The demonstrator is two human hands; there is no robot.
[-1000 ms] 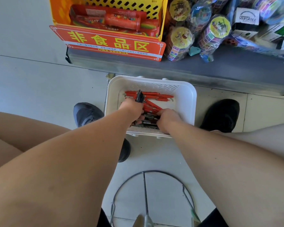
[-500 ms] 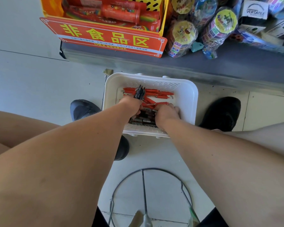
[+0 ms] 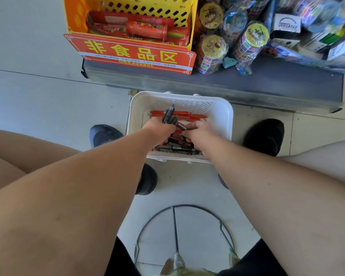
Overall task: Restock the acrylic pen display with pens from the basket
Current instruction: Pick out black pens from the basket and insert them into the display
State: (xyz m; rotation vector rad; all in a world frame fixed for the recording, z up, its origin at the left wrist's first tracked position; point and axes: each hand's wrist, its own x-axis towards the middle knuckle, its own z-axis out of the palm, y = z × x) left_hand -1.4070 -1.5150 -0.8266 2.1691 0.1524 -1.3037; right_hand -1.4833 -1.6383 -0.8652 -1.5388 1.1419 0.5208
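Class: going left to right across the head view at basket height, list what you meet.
Grey-blue shoe → left hand, gripping dark pens → right hand → right wall of the white basket → black shoe.

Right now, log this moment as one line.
stage: gathering pens | left hand: holds dark pens | right hand: pinches one pen in basket | display: not in view
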